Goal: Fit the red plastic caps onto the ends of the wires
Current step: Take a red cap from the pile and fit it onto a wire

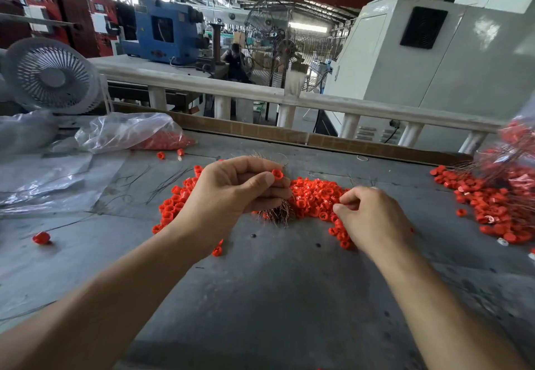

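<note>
1. Pinching a red cap (277, 174) between thumb and forefinger, our left hand (231, 187) also curls round a bundle of wires (278, 213), whose ends stick out above and below the fist.
2. Our right hand (373, 216) has its fingers curled, fingertips pressed together at the pile of red caps (315, 196); whether they pinch one we cannot tell.
3. Both hands sit over the grey table (275, 297).
4. A plastic bag (130, 132) of caps lies far left.

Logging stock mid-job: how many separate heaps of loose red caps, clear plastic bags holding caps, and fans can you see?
Heaps of loose red caps: 2, the middle heap and the right heap
Clear plastic bags holding caps: 2, the left bag and the right bag
Fans: 2, the white fan and the pedestal fan
Total: 6
</note>
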`<state>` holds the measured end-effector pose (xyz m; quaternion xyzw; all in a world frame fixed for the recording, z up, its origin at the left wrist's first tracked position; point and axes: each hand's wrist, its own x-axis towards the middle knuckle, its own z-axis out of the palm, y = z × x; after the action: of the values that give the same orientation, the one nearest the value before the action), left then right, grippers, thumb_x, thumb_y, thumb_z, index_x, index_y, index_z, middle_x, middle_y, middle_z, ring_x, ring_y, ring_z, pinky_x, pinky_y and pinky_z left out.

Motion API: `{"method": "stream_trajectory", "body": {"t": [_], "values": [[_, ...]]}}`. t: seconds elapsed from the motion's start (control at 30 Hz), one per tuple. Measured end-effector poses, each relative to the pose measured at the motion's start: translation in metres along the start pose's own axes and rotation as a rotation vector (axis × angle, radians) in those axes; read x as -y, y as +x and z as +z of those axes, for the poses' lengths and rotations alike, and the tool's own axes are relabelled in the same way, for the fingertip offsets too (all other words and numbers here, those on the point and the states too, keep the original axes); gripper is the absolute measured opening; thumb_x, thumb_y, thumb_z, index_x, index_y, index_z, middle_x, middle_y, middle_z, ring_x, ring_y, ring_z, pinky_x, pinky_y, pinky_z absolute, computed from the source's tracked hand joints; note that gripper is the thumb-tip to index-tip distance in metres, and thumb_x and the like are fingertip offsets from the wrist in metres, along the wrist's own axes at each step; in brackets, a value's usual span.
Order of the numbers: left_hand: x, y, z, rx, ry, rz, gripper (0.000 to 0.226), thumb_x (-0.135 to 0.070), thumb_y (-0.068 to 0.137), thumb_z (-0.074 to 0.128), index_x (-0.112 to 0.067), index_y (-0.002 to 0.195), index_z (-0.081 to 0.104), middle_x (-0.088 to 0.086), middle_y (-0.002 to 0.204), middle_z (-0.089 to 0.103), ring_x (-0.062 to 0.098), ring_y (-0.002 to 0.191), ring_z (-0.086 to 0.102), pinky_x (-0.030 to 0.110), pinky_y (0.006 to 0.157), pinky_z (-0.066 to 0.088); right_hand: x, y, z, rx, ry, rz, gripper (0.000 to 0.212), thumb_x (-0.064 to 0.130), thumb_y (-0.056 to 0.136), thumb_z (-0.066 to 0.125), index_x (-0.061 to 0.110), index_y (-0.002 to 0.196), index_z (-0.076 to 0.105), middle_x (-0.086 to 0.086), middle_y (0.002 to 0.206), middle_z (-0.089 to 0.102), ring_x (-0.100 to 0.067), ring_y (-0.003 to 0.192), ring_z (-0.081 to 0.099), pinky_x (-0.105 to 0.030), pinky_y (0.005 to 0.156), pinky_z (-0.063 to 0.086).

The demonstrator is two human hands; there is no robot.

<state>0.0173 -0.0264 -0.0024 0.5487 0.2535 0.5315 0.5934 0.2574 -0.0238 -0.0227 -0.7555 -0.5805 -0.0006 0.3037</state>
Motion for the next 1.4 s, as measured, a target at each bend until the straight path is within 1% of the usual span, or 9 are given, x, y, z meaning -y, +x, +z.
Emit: {"method": "stream_trajectory", "body": {"t": [0.13,0.23,0.53,0.6,0.67,0.83,0.93,1.13,1.4], "values": [[-0.001,0.0,0.001,-0.007,0.001,0.0,0.028,-0.014,0.085,0.065,-0.001,0.109,0.069,0.022,0.103,0.076,0.033,0.098,0.075,0.029,0.076,0.062,0.001,0.001,0.004,-0.006,-0.07,-0.033,0.012,0.036,0.088,0.075,0.027,0.096,0.074,-0.002,0.105,0.065,-0.027,0.106,0.062,-0.035,0.086,0.048],[-0.001,-0.001,0.001,-0.007,0.015,-0.002,0.026,-0.013,0.086,0.065,-0.001,0.109,0.069,0.02,0.103,0.076,0.032,0.097,0.076,0.029,0.075,0.061,0.002,0.002,0.007,-0.037,-0.09,-0.046,0.005,0.03,0.089,0.075,0.026,0.09,0.074,-0.002,0.102,0.064,-0.029,0.104,0.062,-0.036,0.085,0.048],[0.0,-0.002,0.001,-0.006,0.072,-0.005,0.016,-0.003,0.097,0.06,-0.004,0.109,0.071,0.018,0.102,0.077,0.031,0.097,0.076,0.03,0.078,0.062,0.008,0.001,0.006,-0.139,-0.023,-0.067,0.005,0.021,0.086,0.07,0.023,0.083,0.067,0.003,0.093,0.069,-0.024,0.098,0.062,-0.036,0.081,0.05],[0.0,-0.002,0.001,-0.009,0.073,-0.004,0.016,-0.003,0.097,0.06,-0.004,0.109,0.071,0.018,0.102,0.077,0.03,0.097,0.076,0.03,0.078,0.062,0.01,-0.001,0.004,-0.169,0.091,-0.079,0.005,0.022,0.086,0.07,0.023,0.083,0.067,0.007,0.087,0.068,-0.017,0.089,0.064,-0.03,0.074,0.049],[0.0,-0.002,0.001,-0.007,0.08,-0.003,0.016,-0.003,0.096,0.06,-0.005,0.108,0.071,0.017,0.102,0.077,0.03,0.097,0.076,0.03,0.078,0.062,0.016,-0.005,0.001,-0.175,0.278,-0.088,0.006,0.024,0.087,0.071,0.023,0.083,0.067,0.011,0.08,0.067,-0.005,0.075,0.065,-0.019,0.063,0.047],[0.001,-0.002,0.002,-0.003,0.084,-0.007,0.016,-0.003,0.096,0.06,-0.005,0.107,0.072,0.017,0.102,0.077,0.03,0.098,0.076,0.029,0.078,0.061,0.037,-0.025,-0.01,-0.105,0.696,-0.249,0.007,0.024,0.091,0.074,0.028,0.088,0.068,0.012,0.083,0.069,-0.006,0.076,0.064,-0.017,0.066,0.051],[0.002,-0.002,0.002,-0.007,0.074,-0.008,0.015,-0.002,0.096,0.06,-0.005,0.106,0.072,0.018,0.1,0.077,0.03,0.097,0.076,0.029,0.077,0.061,0.047,-0.034,-0.009,-0.032,0.822,-0.32,0.004,0.024,0.092,0.073,0.026,0.092,0.07,0.009,0.087,0.072,-0.009,0.08,0.066,-0.02,0.073,0.053],[0.002,-0.002,0.001,0.006,0.08,-0.019,0.02,-0.013,0.09,0.065,-0.007,0.107,0.073,0.017,0.102,0.077,0.029,0.099,0.075,0.03,0.079,0.062,0.049,-0.037,-0.004,0.084,0.844,-0.317,0.005,0.022,0.096,0.071,0.025,0.092,0.071,0.009,0.087,0.072,-0.009,0.083,0.067,-0.025,0.079,0.053],[0.003,-0.001,0.002,-0.014,0.082,-0.01,0.015,-0.004,0.095,0.062,-0.008,0.104,0.074,0.017,0.1,0.077,0.029,0.097,0.076,0.03,0.078,0.062,0.049,-0.037,-0.008,-0.052,0.611,-0.468,0.006,0.019,0.096,0.07,0.022,0.092,0.072,0.011,0.078,0.069,-0.012,0.077,0.065,-0.025,0.068,0.05]]}}
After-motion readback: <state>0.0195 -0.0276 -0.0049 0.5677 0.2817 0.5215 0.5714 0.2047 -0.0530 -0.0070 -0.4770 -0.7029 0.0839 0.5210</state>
